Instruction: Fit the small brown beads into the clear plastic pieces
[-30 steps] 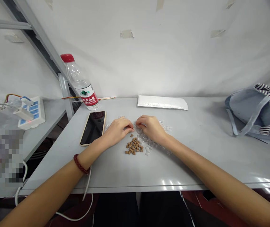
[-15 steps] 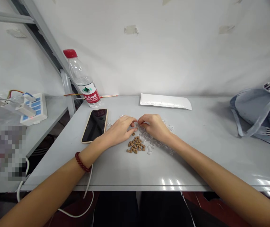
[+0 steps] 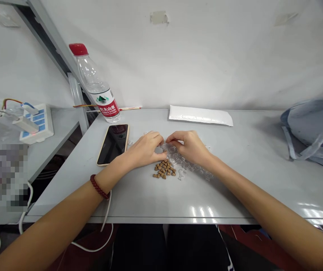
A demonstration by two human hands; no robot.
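My left hand (image 3: 147,149), a dark red bracelet (image 3: 99,187) at its wrist, rests on the desk with fingers curled and thumb stretched to the right. A small clear plastic piece (image 3: 159,149) shows between its thumb and fingers. Just across from it, my right hand (image 3: 191,146) has its fingers bent into a pinch; whatever they grip is too small to make out. Beneath and beside the right hand lie several clear plastic pieces (image 3: 181,174), partly hidden. Below the left thumb is a small pile of brown pellets (image 3: 164,169).
Left of my hands lies a phone (image 3: 113,145), with a water bottle (image 3: 103,94) behind it. A white packet (image 3: 201,115) lies along the wall. On the right sits a blue cloth bag (image 3: 311,128). A power strip (image 3: 37,124) stands on the left-hand surface.
My hands stay close together over the pieces. The left thumb has come down nearer the brown pellets, and the right hand's fingers have lifted and spread slightly. The camera view has shifted a little.
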